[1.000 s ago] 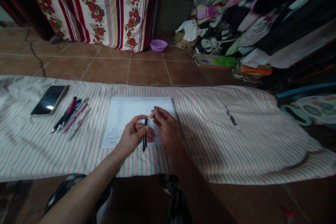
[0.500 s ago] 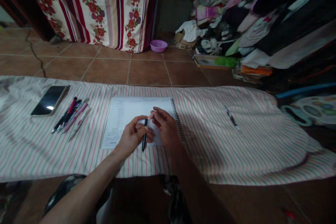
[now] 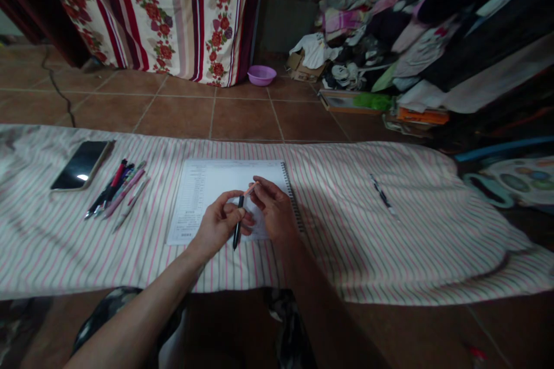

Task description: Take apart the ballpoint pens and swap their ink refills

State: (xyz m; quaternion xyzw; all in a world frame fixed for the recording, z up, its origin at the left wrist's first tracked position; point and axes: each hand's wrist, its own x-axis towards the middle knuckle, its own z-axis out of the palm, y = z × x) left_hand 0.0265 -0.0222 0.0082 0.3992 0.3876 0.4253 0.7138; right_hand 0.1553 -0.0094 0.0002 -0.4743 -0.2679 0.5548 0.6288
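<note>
Over the spiral-bound notebook [image 3: 234, 174], my left hand [image 3: 215, 220] is closed on a black pen [image 3: 236, 235], its pointed end tilted down toward me. My right hand [image 3: 277, 210] pinches a small thin piece [image 3: 251, 188], orange at one end and pale along its side. That piece meets or nearly meets the pen's upper end; whether the two are joined I cannot tell. My right fingers hide part of it. The notebook lies flat, with its coil on the right and a printed form down the left.
On the striped cloth [image 3: 337, 242] lie a phone [image 3: 81, 166], a bunch of several pens [image 3: 116, 191] to the left, and a black-and-white pen [image 3: 383, 195] to the right. Beyond are a purple basin [image 3: 261, 75], a floral curtain [image 3: 182, 17] and heaped clothes [image 3: 367, 29].
Both hands stay in nearly the same place, still holding the black pen and the small piece. The pen's lower tip has shifted very slightly left.
</note>
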